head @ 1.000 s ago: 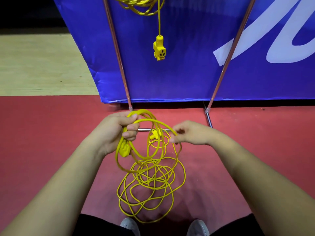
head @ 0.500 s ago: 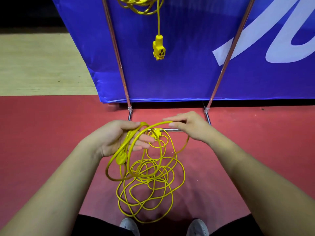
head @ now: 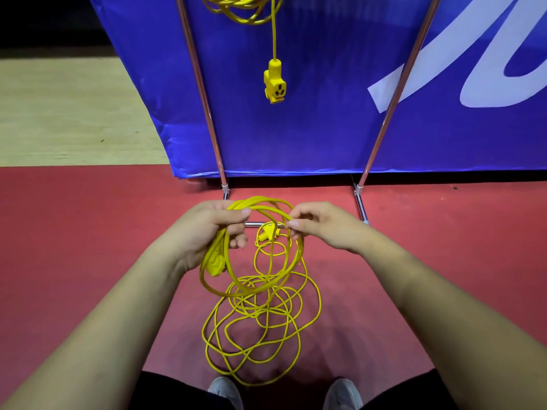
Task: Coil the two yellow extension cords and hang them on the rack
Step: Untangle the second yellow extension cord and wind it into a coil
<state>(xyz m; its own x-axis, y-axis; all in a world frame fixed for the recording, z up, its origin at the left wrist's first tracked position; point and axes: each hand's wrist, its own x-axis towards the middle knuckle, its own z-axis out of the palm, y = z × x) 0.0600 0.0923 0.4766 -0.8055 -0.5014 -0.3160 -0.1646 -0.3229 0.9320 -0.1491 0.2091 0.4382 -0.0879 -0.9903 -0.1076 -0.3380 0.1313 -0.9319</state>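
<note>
Grips a few gathered loops of the yellow cord [head: 258, 198] in the left hand [head: 207, 232], fingers curled round them, that cord's socket end [head: 214, 263] dangling just below the palm. Pinches the loop's top between thumb and fingertips of the right hand [head: 321, 226], plug [head: 266, 232] showing between the two hands. Lets the rest drop into a loose tangle [head: 260, 335] on the red floor [head: 88, 247], just ahead of the shoes [head: 225, 392]. Faces the rack [head: 204, 113], second yellow cord [head: 236, 8] coiled at its top, its socket [head: 275, 84] hanging before a blue banner [head: 325, 128].
</note>
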